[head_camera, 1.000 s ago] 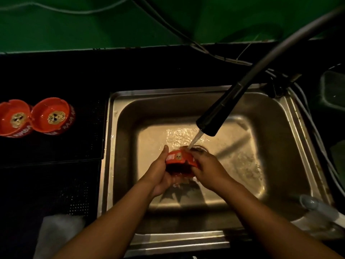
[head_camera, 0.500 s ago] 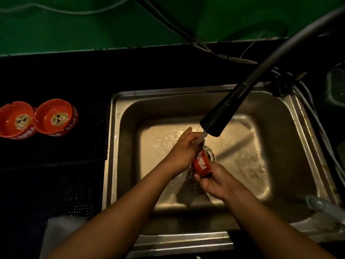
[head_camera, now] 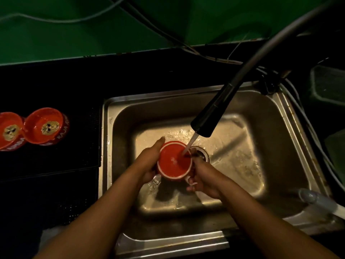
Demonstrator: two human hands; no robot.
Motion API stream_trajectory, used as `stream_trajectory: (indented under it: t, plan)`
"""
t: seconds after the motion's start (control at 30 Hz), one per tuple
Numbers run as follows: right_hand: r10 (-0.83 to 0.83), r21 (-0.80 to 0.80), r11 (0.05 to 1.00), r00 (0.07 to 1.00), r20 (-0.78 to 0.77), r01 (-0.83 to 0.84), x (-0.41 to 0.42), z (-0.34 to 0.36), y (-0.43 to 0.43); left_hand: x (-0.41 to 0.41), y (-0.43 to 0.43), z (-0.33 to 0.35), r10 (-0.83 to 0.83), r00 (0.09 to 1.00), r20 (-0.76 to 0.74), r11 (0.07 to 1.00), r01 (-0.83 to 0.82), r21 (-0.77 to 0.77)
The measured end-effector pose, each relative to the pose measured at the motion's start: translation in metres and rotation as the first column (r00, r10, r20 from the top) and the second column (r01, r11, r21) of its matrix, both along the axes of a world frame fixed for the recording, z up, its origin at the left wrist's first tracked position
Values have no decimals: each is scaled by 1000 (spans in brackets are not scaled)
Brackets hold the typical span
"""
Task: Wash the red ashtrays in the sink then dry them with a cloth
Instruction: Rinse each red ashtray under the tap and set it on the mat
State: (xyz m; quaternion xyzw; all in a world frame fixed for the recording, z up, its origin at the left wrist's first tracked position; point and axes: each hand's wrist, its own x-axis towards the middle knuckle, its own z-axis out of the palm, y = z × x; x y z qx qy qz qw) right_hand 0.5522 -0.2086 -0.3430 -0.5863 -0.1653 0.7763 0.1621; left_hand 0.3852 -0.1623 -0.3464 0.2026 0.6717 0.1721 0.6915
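- Fingers (head_camera: 158, 143) of the left hand (head_camera: 149, 163) curl round the left side of the held ashtray (head_camera: 174, 161). The right hand (head_camera: 203, 176) grips its right side, with most of its fingers hidden behind it.
- Three red ashtrays in all. The held ashtray is at frame centre over the one sink (head_camera: 108, 128), under one water stream (head_camera: 191, 143) from one faucet (head_camera: 211, 116).
- At middle left, the second ashtray (head_camera: 46, 126) and third ashtray (head_camera: 10, 130) touch each other, open side up, on the dark counter (head_camera: 56, 86).
- The left edge cuts off the third ashtray.
- One pale cloth (head_camera: 49, 238) lies at lower left, dim and hard to make out.
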Motion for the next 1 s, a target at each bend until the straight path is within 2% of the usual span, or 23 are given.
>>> stream_trajectory:
  t: [0.07,0.17,0.2,0.3,0.37,0.43,0.5,0.53,0.57,0.63,0.7,0.73,0.77,0.8,0.9,1.0]
  plan:
    - [32,43,998,998,61,-34,-10,-2,6,-15,-13,-1,158,980,122,985,-148,-84]
    - [-154,-47,988,981,-118,149,-35,-1,18,-32,-26,-5,376,900,223,926,-355,-128]
    - [-201,-49,979,971,-132,196,-43,2,22,-34,-28,-7,419,875,242,908,-399,-129]
    - [-251,21,967,965,-74,253,-56,5,30,-30,-30,-8,490,827,276,872,-467,-148]
    - [-238,131,963,971,1,236,-49,10,29,-20,-29,-11,461,846,267,887,-432,-163]
    - [-185,258,953,979,81,159,-33,15,24,-7,-26,-16,368,889,274,923,-311,-228]
    - [-63,405,913,967,248,-45,-18,21,15,8,-21,-14,297,891,343,934,-197,-298]
    - [-8,484,860,943,332,-163,-12,25,9,14,-18,-13,272,885,379,940,-160,-303]
    - [41,557,776,905,423,-295,-6,28,2,19,-16,-10,250,874,416,946,-129,-298]
    - [99,640,529,789,606,-557,6,26,-11,25,-11,-5,224,845,485,953,-87,-289]
    - [79,635,324,689,720,-701,16,19,-17,25,-7,-1,208,811,548,961,-66,-267]
    - [36,611,260,640,767,-747,19,13,-19,24,-6,-2,189,809,557,970,-65,-235]
    - [-7,569,244,585,811,-786,20,8,-20,21,-6,-2,174,808,563,977,-69,-203]
    - [-28,521,268,534,845,-810,20,7,-19,17,-8,-4,177,806,565,981,-96,-170]
    - [94,367,370,427,899,-854,17,9,-14,6,-17,-9,196,781,593,981,-157,-118]
    - [163,304,328,370,915,-895,6,7,-8,1,-24,-11,147,843,517,985,-170,-3]
